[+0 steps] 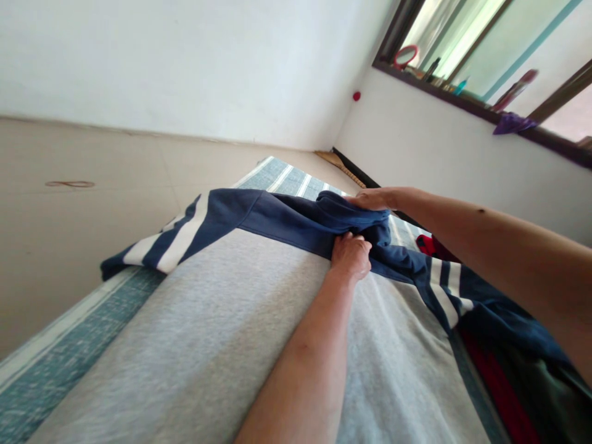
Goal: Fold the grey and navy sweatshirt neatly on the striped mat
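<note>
Folding or gathering-type handling of a grey sweatshirt (pixel 217 345) with navy shoulders and navy sleeves, seen in a tilted head view. The garment lay spread on a teal striped mat (pixel 60 345), and its navy sleeve (pixel 296 222) with white stripes ran across the top, bunched near the middle. The left hand (pixel 350 258) had a closed grip on that bunched navy fabric, fingers curled into it at the seam with the grey body. The right hand (pixel 372 199) sat just beyond it, on top of the bunch, with a flatter, mostly open grip, fingers pressed down; whether it pinched any cloth could not be told. The hands were touching or almost touching the same fold. A pile of red and dark clothes (pixel 504 382) lay beside the sweatshirt at the lower right. Beige tile floor (pixel 83 246) spread past the mat, with a white wall (pixel 185 68) beyond. A window (pixel 467 55) held small items on its sill, a purple cloth (pixel 513 123) hanging from it. A straw broom (pixel 340 166) lay by the wall.
</note>
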`<state>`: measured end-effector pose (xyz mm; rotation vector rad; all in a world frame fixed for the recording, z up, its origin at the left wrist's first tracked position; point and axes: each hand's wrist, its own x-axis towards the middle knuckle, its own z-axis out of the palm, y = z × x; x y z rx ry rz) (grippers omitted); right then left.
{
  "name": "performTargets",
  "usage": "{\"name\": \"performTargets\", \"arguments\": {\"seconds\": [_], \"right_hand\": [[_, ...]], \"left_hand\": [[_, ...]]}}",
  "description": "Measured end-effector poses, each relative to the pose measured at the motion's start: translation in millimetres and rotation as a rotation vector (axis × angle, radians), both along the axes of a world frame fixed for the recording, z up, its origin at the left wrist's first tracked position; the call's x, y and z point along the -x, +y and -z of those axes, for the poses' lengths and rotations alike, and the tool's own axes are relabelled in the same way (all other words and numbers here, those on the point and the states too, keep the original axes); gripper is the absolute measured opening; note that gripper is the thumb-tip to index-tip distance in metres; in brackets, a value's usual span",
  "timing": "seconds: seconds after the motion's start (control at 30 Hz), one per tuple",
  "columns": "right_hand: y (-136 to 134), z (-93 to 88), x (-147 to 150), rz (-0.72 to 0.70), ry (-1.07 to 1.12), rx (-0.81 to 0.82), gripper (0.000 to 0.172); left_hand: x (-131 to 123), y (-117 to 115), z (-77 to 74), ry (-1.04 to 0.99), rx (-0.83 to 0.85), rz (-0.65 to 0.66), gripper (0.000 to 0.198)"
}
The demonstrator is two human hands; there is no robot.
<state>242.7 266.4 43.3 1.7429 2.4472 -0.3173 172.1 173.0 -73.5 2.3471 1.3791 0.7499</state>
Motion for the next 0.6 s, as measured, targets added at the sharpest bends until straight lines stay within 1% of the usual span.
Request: {"name": "performTargets", "arguments": {"seconds": [0.07,0.1,0.17,0.2,0.23,0.3,0.37,0.43,0.53,0.6], "right_hand": [[2.0,-7.8,-2.8,0.034,-0.018,0.081,0.062],[2.8,-11.3,-6.2,0.040,-0.026,0.113,0.064],[4.4,-14.9,-16.1,-0.006,-0.060,0.106,0.058],[5.7,-14.4,-21.8,-0.033,-0.097,0.063,0.051],[7.4,-12.3,-27.0,-0.052,-0.142,-0.015,0.042],[11.4,-4.0,-33.5,-0.066,-0.221,-0.241,0.028],[14.2,7.2,-32.5,-0.039,-0.273,-0.432,0.022],[13.5,18.2,-24.7,-0.014,-0.312,-0.494,0.023],[4.6,30.4,-12.7,0.003,-0.315,-0.508,0.028],[-4.0,35.1,-14.5,0.017,-0.284,-0.537,0.031]], "left_hand": [[-0.6,-0.9,1.7,0.051,-0.030,0.026,0.027],[-1.0,-1.0,2.7,0.073,-0.037,0.040,0.027],[-2.1,-0.7,4.8,0.117,-0.040,0.071,0.028],[-2.6,-0.2,6.0,0.140,-0.039,0.089,0.028],[-3.2,0.5,7.3,0.162,-0.037,0.105,0.028],[-4.2,2.2,10.0,0.192,-0.043,0.130,0.028],[-5.0,3.7,12.3,0.206,-0.054,0.139,0.028],[-5.4,4.6,13.2,0.218,-0.049,0.135,0.029],[-5.5,4.8,11.1,0.249,-0.004,0.130,0.033],[-5.7,4.8,8.6,0.274,0.039,0.137,0.035]]}}
